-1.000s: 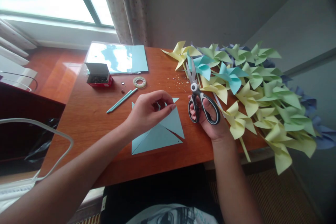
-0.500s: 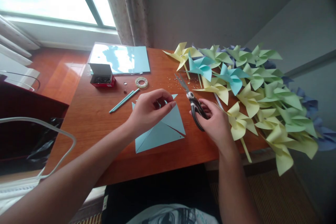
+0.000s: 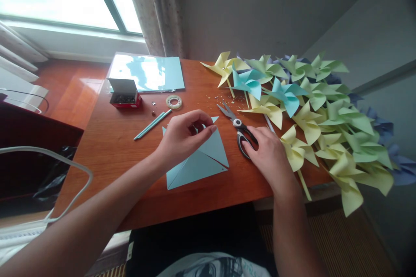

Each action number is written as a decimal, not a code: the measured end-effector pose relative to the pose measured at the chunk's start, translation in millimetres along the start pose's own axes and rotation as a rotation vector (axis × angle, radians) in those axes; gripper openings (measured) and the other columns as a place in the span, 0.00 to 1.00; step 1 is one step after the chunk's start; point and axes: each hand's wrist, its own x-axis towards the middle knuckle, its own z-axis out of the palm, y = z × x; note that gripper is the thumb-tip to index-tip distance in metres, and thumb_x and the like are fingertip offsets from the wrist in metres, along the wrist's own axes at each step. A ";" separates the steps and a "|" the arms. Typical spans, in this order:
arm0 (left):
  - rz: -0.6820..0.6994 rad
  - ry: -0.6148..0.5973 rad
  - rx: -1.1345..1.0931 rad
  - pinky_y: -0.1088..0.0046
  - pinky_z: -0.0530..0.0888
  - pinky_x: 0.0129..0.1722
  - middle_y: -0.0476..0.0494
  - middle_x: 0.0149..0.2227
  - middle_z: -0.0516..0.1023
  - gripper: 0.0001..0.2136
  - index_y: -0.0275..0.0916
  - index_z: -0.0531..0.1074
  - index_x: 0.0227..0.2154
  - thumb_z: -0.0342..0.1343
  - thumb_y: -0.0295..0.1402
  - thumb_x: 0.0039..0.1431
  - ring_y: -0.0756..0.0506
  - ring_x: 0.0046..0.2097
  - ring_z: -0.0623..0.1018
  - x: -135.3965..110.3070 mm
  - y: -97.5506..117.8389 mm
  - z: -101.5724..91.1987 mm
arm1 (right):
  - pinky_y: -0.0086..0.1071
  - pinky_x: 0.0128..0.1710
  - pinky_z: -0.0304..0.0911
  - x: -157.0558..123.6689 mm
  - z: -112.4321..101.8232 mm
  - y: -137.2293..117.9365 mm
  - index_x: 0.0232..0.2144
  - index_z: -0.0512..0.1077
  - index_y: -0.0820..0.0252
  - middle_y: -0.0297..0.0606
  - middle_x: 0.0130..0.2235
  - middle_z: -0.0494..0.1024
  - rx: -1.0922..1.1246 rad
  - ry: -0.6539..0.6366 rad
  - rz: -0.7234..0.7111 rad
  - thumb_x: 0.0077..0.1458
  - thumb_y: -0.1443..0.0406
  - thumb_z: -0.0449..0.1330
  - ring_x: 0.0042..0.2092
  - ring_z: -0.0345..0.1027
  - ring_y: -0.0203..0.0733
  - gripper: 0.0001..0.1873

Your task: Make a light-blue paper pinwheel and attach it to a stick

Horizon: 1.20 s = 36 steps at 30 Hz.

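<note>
Head view of the two hands at the desk [image 3: 242, 184], as I observe it remotely. The left hand [image 3: 185, 138] is poised over a square of light blue paper [image 3: 196, 171], its thumb and fingertips drawn close together; I cannot tell whether they pinch anything. The paper lies on the desk beneath this hand, with slits running inward from its corners and a dark dot near the corner toward the right hand [image 3: 269, 151]. That hand rests over the handles of the scissors [image 3: 238, 123], its fingers touching them; I cannot tell how firmly they close. The scissors point away from it, blades slightly parted. The hands are well apart. Beyond the left hand I note pale blue straws [image 3: 152, 125], a tape ring [image 3: 178, 105], an open red box [image 3: 132, 102] and a flat blue stack [image 3: 174, 74]. Beside and beyond the right hand lie many paper pinwheels [image 3: 294, 151].
</note>
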 end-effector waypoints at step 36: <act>-0.133 -0.066 -0.185 0.77 0.66 0.26 0.48 0.27 0.74 0.09 0.36 0.77 0.31 0.62 0.37 0.59 0.50 0.29 0.70 2.1 5.8 -0.2 | 0.33 0.40 0.68 21.1 16.6 -60.6 0.33 0.75 0.55 0.34 0.35 0.78 1.246 -0.139 0.109 0.55 0.61 0.66 0.38 0.72 0.41 0.06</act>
